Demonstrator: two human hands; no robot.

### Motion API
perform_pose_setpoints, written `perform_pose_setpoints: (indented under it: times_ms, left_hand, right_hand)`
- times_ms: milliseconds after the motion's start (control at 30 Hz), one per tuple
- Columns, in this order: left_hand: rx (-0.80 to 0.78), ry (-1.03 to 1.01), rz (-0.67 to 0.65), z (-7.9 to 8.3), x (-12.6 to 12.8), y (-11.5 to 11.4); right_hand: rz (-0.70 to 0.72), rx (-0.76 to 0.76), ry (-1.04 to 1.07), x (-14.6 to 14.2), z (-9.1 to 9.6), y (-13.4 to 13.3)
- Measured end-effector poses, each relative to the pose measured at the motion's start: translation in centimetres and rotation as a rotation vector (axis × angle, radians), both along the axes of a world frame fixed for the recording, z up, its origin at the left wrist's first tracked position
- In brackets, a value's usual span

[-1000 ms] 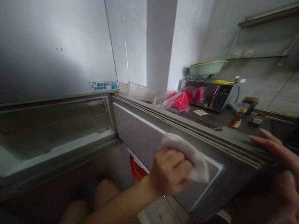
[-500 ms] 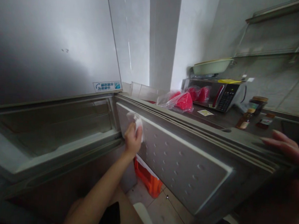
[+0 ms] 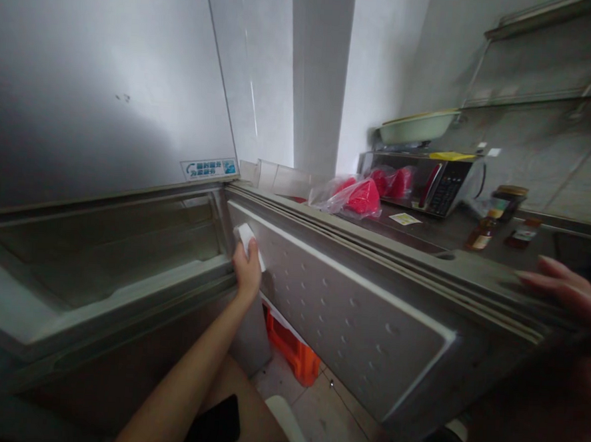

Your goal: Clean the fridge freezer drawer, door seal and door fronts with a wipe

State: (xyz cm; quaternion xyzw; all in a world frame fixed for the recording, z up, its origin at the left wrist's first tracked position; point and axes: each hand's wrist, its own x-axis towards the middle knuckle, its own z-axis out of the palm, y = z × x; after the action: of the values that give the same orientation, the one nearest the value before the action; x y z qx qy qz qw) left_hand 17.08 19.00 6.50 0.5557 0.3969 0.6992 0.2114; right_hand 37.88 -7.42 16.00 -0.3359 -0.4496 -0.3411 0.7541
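Fingers of left hand [image 3: 246,273] closed on cloth [image 3: 243,234], against door [image 3: 359,318]

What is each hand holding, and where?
The left hand presses a white cloth, gripped at its lower end, on the fridge door; the right hand grips the door's outer edge.

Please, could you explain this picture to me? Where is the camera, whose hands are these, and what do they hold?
The one camera sits on a person's head and looks forward and down, so both hands are that person's own. The left hand presses a white cloth against the inner face of an open fridge door, near its hinge. The right hand rests open on the door's top edge. Behind the door, a counter bears a microwave, red bags and small bottles.
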Motion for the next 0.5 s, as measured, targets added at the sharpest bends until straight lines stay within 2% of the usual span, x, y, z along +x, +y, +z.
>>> perform_pose_setpoints:
  times_ms: [67, 100, 200, 267, 300, 367, 433, 500]
  left_hand:
    - [0.019, 0.047, -0.054, -0.4, 1.7, -4.9]
    - [0.083, 0.139, -0.111, -0.5, 2.5, -7.4]
    - [0.515, 0.412, -0.241, 0.3, 4.7, -14.5]
    - [0.787, 0.505, -0.339, 1.1, 6.1, -18.1]
    - [0.884, 0.545, -0.367, 1.5, 6.6, -19.4]
    - [0.972, 0.564, -0.395, 1.9, 7.4, -20.8]
    - [0.994, 0.564, -0.395, 1.8, 7.5, -20.9]
    - [0.999, 0.586, -0.371, 1.1, 6.8, -19.9]
  right_hand:
    - [0.008, 0.006, 0.023, -0.4, 0.0, 0.2]
    - [0.014, 0.018, 0.027, -0.5, 0.0, 0.3]
    - [0.031, 0.018, 0.015, -0.8, 0.0, 0.4]
    - [0.023, -0.008, 0.005, -0.9, 0.1, 0.3]
    - [0.017, -0.015, 0.001, -1.0, 0.2, 0.2]
    - [0.006, -0.021, -0.012, -1.0, 0.4, 0.0]
    - [-0.003, -0.023, -0.014, -1.0, 0.4, -0.2]
    - [-0.017, -0.039, 0.006, -1.0, 0.3, -0.2]
